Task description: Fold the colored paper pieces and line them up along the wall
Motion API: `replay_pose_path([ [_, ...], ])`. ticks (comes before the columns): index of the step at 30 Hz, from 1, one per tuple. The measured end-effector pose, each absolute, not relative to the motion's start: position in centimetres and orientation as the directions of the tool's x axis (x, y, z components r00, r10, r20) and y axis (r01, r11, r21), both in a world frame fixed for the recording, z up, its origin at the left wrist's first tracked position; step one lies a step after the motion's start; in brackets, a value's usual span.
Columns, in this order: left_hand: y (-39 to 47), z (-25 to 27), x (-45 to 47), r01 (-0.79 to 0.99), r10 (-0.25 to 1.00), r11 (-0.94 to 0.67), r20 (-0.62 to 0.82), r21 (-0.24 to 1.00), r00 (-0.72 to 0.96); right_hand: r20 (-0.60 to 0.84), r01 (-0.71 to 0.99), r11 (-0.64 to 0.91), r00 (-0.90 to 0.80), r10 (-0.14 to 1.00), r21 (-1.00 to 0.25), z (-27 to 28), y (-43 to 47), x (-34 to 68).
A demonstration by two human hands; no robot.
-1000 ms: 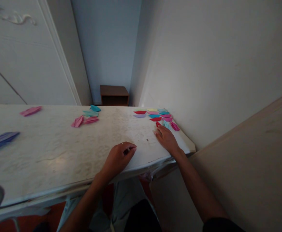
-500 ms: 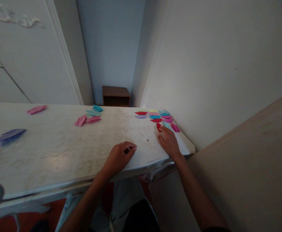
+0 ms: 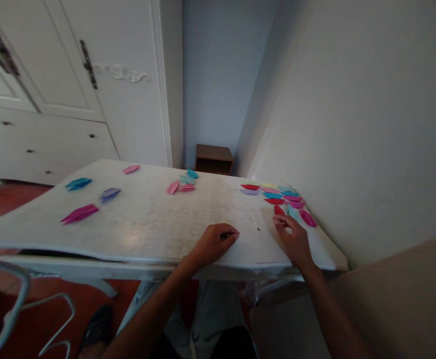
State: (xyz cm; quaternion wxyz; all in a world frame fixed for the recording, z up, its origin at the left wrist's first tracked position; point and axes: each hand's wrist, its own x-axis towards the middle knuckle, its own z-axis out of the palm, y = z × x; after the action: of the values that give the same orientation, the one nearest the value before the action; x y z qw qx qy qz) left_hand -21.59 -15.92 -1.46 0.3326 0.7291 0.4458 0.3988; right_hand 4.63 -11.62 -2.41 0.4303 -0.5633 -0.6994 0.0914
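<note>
White wardrobe (image 3: pixel 135 119), pale walls (image 3: pixel 352 124), reddish floor (image 3: pixel 4 202); brown cabinet (image 3: pixel 215 151), seemingly wooden; dim light.

It looks like a home: white wardrobe (image 3: pixel 73 97), small brown cabinet (image 3: pixel 214 152).

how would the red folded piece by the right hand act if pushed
The red piece looks like thin folded paper, so it is probably light. Its angular outline suggests sliding rather than rolling. Its folds could crush if pressed hard.
</note>
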Motion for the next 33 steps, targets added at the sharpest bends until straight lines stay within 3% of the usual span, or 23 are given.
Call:
replay_pose_path([
  [5,-16.7,-0.8,-25.7,0.449,0.918,-0.397,0.336,0.801,0.212,0.325,0.562,0.372,-0.186,0.927,-0.739,-2.2,-13.3,0.1],
  [9,-17.5,-0.4,-32.8,0.622,0.921,-0.31,0.388,0.719,0.01,0.236,0.495,0.41,-0.376,0.896,-0.766,-2.0,-14.2,-4.1],
  [12,-18.7,-0.5,-39.0,0.726,0.902,-0.15,0.394,0.671,-0.178,0.209,0.454,0.427,-0.454,0.866,-0.782,-1.9,-14.4,-7.4],
  [16,-21.3,-1.1,-45.9,0.86,0.734,0.171,0.52,0.482,-0.437,0.211,0.4,0.447,-0.509,0.834,-0.8,-2.1,-14.6,-12.0],
  [18,-22.5,-1.4,-48.3,0.842,0.661,0.351,0.528,0.409,-0.532,0.226,0.374,0.46,-0.524,0.822,-0.805,-2.2,-14.8,-14.0],
  [21,-23.5,-1.9,-50.4,0.775,0.643,0.532,0.431,0.343,-0.632,0.216,0.367,0.449,-0.526,0.822,-0.815,-2.4,-15.2,-16.3],
  [26,-23.5,-2.1,-51.3,0.791,0.738,0.486,0.31,0.371,-0.599,0.177,0.384,0.428,-0.539,0.823,-0.818,-2.2,-15.4,-17.6],
  [33,-23.6,-2.4,-50.7,0.767,0.694,0.324,0.412,0.554,-0.591,0.171,0.391,0.423,-0.536,0.827,-0.817,-2.0,-15.8,-16.8],
])
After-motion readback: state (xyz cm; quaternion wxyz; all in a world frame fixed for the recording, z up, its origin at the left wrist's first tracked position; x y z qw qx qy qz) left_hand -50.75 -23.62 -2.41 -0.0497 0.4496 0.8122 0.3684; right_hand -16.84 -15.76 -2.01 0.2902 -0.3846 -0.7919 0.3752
